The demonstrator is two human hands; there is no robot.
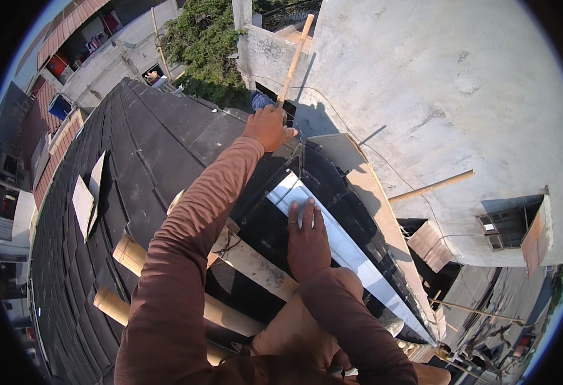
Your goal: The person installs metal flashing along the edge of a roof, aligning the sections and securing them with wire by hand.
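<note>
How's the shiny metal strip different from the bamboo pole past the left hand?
The metal strip is silvery; the bamboo pole is tan. The metal strip is broad and flat; the bamboo pole is slim. The right hand lies on the metal strip, not the bamboo pole. Both are long.

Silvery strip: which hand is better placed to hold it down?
Right hand, likely: its fingers lie on the silvery strip. The left hand is off it, near the tan pole.
</note>
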